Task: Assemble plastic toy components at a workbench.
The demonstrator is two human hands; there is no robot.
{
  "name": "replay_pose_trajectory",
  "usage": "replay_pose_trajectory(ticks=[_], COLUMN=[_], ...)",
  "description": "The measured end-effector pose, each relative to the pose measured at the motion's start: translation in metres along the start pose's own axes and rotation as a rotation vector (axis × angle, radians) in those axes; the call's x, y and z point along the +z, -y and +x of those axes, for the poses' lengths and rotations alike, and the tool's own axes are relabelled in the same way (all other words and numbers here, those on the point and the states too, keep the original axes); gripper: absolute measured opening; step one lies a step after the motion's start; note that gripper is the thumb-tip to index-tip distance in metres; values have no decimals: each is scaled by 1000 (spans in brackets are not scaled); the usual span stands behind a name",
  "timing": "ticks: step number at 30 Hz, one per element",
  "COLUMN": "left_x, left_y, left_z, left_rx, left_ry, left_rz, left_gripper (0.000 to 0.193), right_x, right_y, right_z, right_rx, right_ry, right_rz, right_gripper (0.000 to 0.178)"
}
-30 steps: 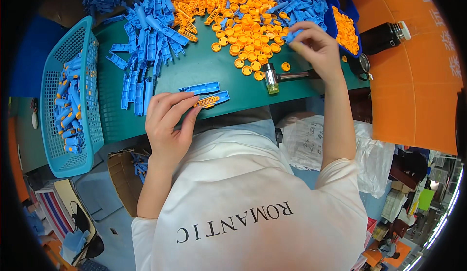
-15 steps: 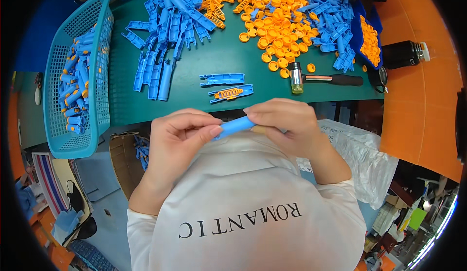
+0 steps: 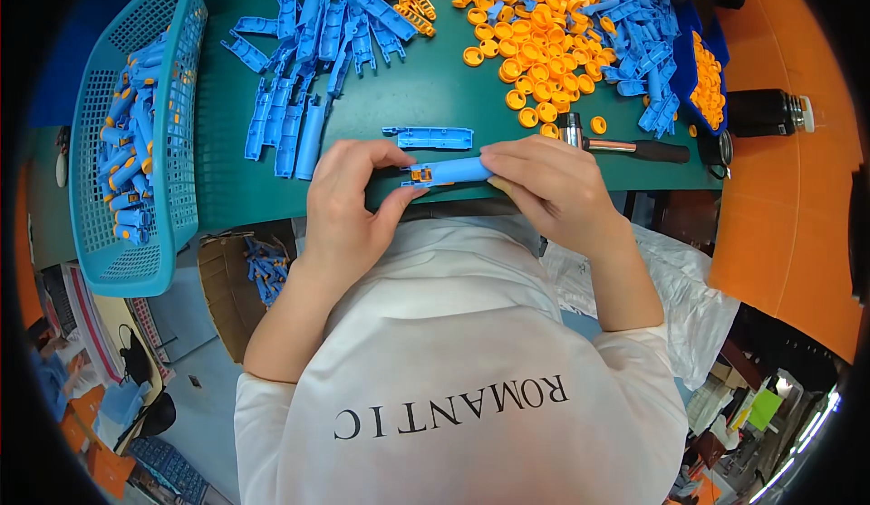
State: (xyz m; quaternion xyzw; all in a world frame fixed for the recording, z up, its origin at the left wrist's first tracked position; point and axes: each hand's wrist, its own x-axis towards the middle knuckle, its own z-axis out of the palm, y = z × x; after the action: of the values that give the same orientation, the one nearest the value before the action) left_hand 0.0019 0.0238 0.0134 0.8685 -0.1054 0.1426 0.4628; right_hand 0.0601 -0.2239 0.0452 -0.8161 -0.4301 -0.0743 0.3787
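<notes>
A smooth blue plastic half-shell (image 3: 460, 170) lies over another half-shell at the table's near edge, an orange ladder-like insert (image 3: 421, 176) showing at its left end. My left hand (image 3: 349, 201) has thumb and forefinger closed about that pronged end. On the other end, the fingers of my right hand (image 3: 566, 188) grip the upper shell. How fully the two halves meet is hidden by my fingers. Just beyond them a single blue half-shell (image 3: 435, 138) rests hollow side up on the green table (image 3: 362, 106).
A turquoise basket (image 3: 188, 97) of blue-and-orange pieces stands left. Blue shells (image 3: 331, 29), orange inserts (image 3: 415, 2) and orange round caps (image 3: 544, 52) are heaped at the back. A hammer (image 3: 657, 150), blue bin (image 3: 684, 70) and black bottle (image 3: 757, 112) sit right; a cardboard box (image 3: 222, 292) is below.
Both hands have moved forward from my lap to the table's edge with the blue half-shell. It now covers the half-shell with the orange insert, which lay uncovered before.
</notes>
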Motion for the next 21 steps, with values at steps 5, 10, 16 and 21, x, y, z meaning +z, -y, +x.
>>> replay_pose_trajectory(ticks=[5, 10, 16, 21], left_x=[2, 1, 0, 2], left_y=[0, 2, 3, 3], left_z=[3, 3, 6, 3], left_rx=[31, 93, 235, 214], left_ry=[-20, -24, -5, -10], left_rz=[-26, 10, 107, 105], left_gripper=[34, 35, 33, 37], right_x=[7, 6, 2, 4], right_y=[4, 8, -1, 5], right_z=[3, 5, 11, 8], right_rx=[-35, -36, -66, -82], right_ry=[45, 107, 171, 141], right_rz=[-66, -136, -92, -156], right_gripper=[23, 26, 25, 25])
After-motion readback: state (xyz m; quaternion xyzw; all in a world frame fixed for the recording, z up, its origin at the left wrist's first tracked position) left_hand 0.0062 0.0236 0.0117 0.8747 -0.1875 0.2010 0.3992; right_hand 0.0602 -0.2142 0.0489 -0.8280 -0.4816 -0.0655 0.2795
